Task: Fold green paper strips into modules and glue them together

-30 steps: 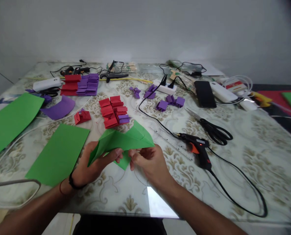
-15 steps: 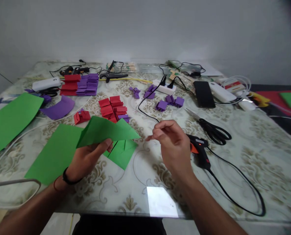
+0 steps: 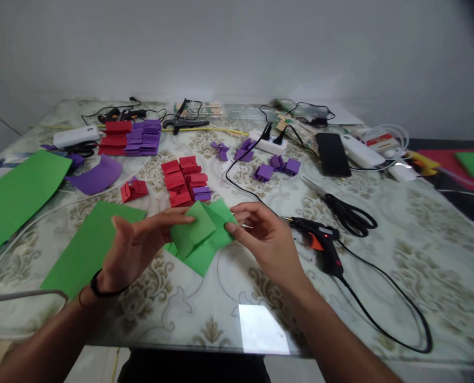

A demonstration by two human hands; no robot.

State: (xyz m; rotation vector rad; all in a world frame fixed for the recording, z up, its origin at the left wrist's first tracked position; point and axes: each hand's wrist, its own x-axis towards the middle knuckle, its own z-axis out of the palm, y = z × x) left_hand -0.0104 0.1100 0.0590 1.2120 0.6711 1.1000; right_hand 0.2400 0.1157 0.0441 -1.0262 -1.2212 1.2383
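A folded green paper piece (image 3: 200,230) is held between both hands above the table's near middle. My left hand (image 3: 135,249) pinches its left side with fingertips, palm turned up. My right hand (image 3: 265,240) grips its right edge with thumb and fingers. Under them another folded green piece (image 3: 197,259) lies on the table. A flat green sheet (image 3: 89,246) lies just left of my left hand.
Red folded pieces (image 3: 183,181) and purple folded pieces (image 3: 277,167) lie further back. A black and orange glue gun (image 3: 320,243) with its cable lies right of my right hand, black scissors (image 3: 346,213) beyond it. A large green sheet (image 3: 16,194) lies at the left. A phone (image 3: 332,153) and a power strip (image 3: 267,142) lie at the back.
My right hand let go of the green paper, lifted away to the right, then came back onto its right edge. The paper is now folded smaller between both hands.
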